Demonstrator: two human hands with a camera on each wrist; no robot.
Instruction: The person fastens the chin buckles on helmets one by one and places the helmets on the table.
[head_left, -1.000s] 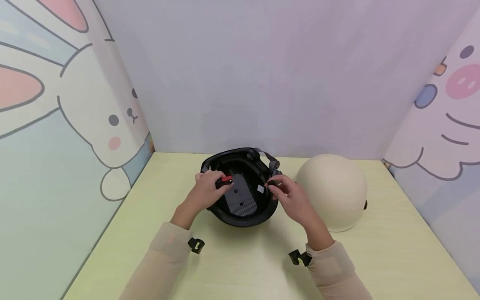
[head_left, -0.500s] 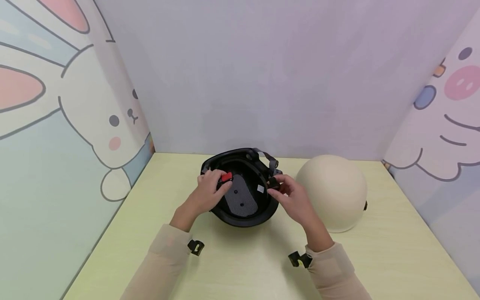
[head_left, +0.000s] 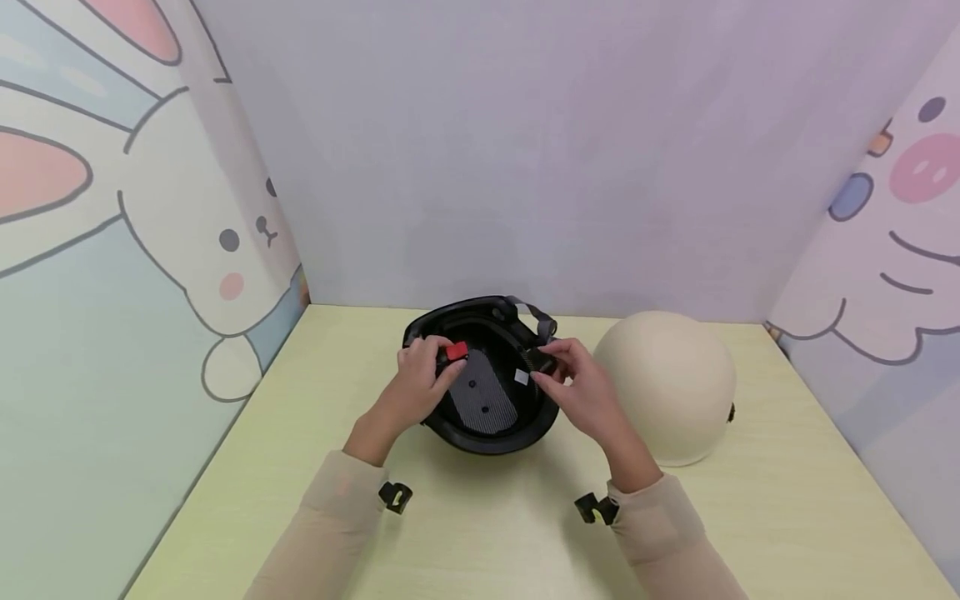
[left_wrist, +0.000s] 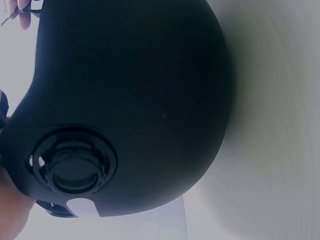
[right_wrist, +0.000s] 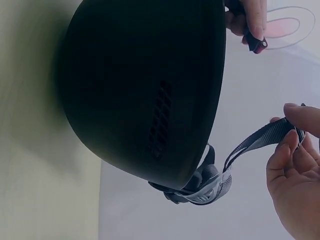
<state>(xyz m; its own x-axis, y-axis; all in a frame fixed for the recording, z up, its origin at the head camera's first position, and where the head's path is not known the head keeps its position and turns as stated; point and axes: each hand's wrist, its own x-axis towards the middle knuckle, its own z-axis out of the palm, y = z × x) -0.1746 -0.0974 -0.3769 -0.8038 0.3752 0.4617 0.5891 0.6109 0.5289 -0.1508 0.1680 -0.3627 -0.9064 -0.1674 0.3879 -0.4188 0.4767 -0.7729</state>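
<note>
A black helmet (head_left: 489, 443) lies upside down on the table, its hollow inside facing up. Over its left side my left hand (head_left: 411, 379) pinches a red and black buckle (head_left: 456, 351). My right hand (head_left: 588, 393) holds a black strap fitting (head_left: 538, 360) above the helmet's right rim, between thumb and fingers. In the right wrist view a dark webbing strap (right_wrist: 257, 139) runs from the helmet's edge up to my right hand. A round dial-like part (left_wrist: 75, 170) shows on the helmet's outside in the left wrist view. The two strap ends are apart.
A cream helmet (head_left: 667, 387) sits dome up on the pale table (head_left: 480, 533), just right of my right hand. Behind the table rises a plain lilac backdrop (head_left: 510, 167). Printed cartoon panels stand on both sides.
My right hand has shifted slightly left and up, and the black fitting in it has turned to show more. The red buckle in my left hand has tilted, showing more red. Both helmets stay put.
</note>
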